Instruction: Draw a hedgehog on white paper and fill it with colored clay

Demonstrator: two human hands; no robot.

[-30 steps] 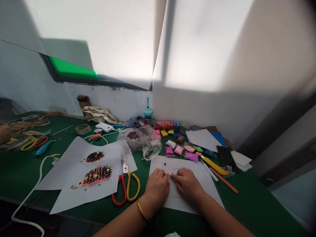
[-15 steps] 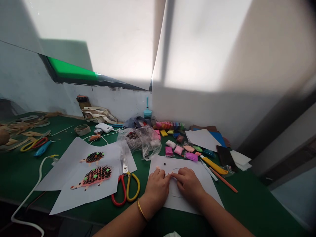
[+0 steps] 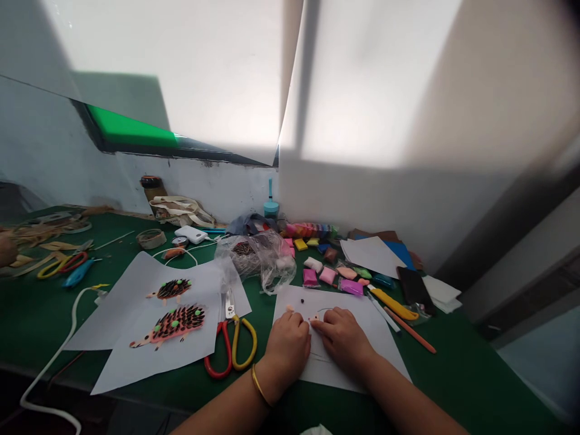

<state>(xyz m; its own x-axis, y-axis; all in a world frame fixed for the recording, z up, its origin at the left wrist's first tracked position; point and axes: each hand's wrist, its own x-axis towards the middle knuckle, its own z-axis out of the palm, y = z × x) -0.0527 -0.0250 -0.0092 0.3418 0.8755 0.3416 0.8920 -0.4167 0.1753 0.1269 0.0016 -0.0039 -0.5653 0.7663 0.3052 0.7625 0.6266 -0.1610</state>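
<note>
The right hand [image 3: 346,336] has just shifted, baring more of a tiny peach clay-like piece [image 3: 316,318], black-dotted, at ten o'clock on the rectangular white paper [image 3: 378,344]; fine adjusting, I'd guess. Its outstretched index finger [image 3: 322,327] meets the piece; the left hand [image 3: 290,341] curls at eight o'clock from it. Whether either pinches anything, I can't tell.

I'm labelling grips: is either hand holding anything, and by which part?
The right hand touches the edge of the black-dotted peach piece; whether it or the left hand grips anything is unclear.
</note>
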